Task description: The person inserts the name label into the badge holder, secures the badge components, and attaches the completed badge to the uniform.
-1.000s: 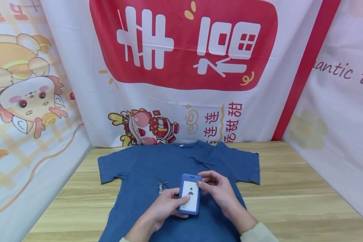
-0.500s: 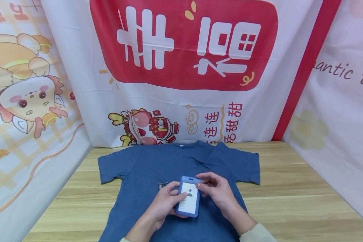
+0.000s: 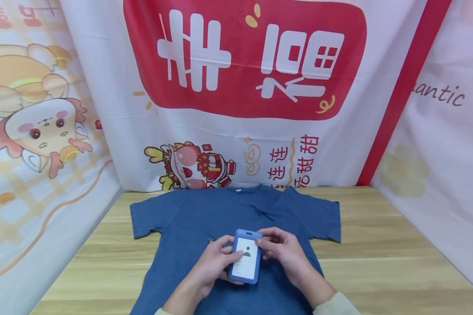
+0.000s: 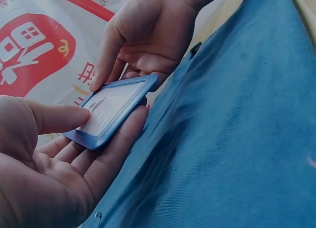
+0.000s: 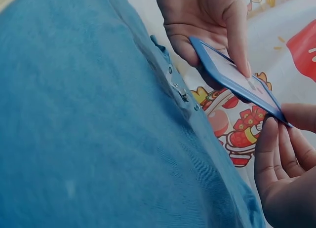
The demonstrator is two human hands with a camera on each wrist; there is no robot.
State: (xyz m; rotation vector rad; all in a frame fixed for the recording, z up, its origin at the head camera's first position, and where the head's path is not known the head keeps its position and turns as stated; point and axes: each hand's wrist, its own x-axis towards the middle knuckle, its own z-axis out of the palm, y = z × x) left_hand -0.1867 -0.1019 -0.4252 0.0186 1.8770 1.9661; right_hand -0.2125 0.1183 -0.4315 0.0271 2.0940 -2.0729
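Printed banner (image 3: 244, 61) hung behind a wooden counter (image 3: 378, 262). A blue T-shirt (image 3: 205, 214) lies flat on the counter, front up, collar toward the banner. Above the shirt's middle, both hands hold a blue card holder (image 3: 245, 261): the left hand (image 3: 217, 264) cradles it on curled fingers with the thumb pressed on its white face, and the right hand (image 3: 285, 251) pinches its upper right edge. A small metal clip (image 5: 183, 95) lies on the shirt just left of the holder.
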